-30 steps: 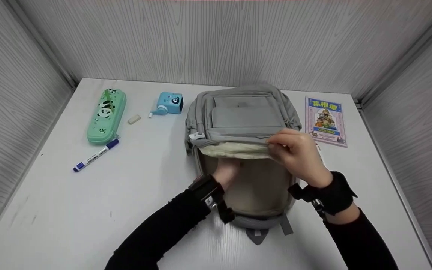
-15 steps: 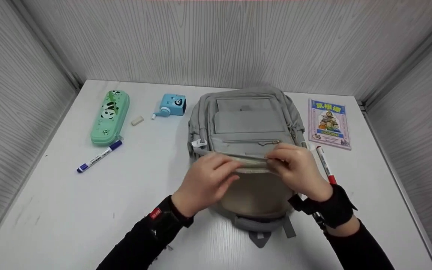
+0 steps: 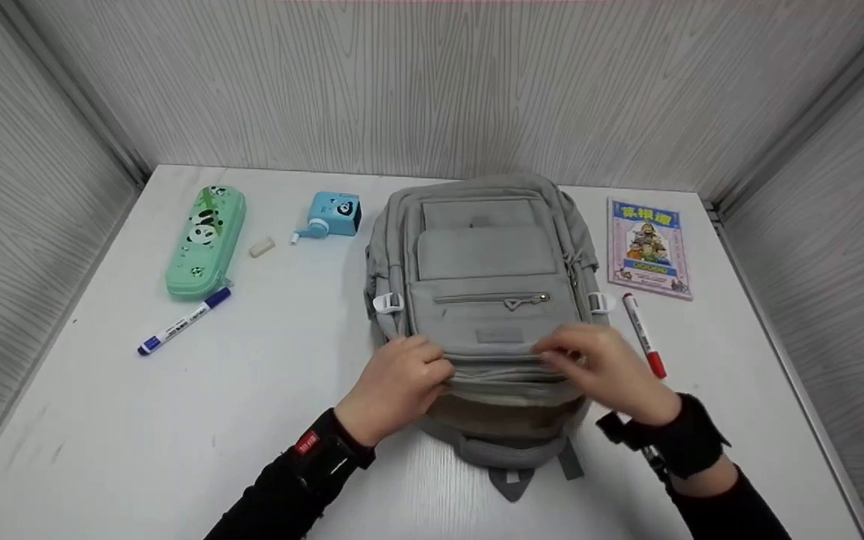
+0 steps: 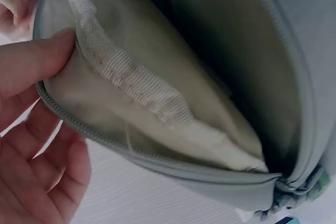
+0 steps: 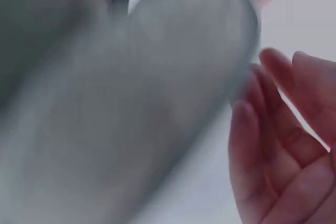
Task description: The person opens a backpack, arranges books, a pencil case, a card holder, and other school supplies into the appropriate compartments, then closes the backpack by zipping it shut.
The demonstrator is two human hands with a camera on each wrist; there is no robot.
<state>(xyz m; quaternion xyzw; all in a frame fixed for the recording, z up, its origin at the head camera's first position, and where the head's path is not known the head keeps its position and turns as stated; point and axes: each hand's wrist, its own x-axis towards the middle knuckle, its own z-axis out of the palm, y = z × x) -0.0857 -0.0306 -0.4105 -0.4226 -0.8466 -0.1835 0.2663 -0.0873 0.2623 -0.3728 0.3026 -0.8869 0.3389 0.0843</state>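
A grey backpack (image 3: 484, 259) lies on the white table, its main compartment unzipped at the near end and the front flap partly lifted. My left hand (image 3: 400, 386) pinches the flap's left edge; in the left wrist view its thumb (image 4: 39, 61) presses the beige lining (image 4: 118, 72) while the fingers lie outside the zip edge. My right hand (image 3: 618, 371) is at the flap's right side. In the right wrist view, its loosely bent fingers (image 5: 244, 140) are beside the blurred flap edge, with no grip visible. The inside of the compartment is mostly dark.
Left of the bag lie a green panda pencil case (image 3: 205, 241), a blue-capped marker (image 3: 183, 322), an eraser (image 3: 262, 247) and a blue crank pencil sharpener (image 3: 333, 214). On the right are a pink-and-blue booklet (image 3: 649, 249) and a red-capped marker (image 3: 643, 334). Panels enclose the table.
My left hand has come out of the bag's opening to the flap's left edge. The flap has come down toward me, narrowing the opening. My right hand moved nearer and loosened from the edge.
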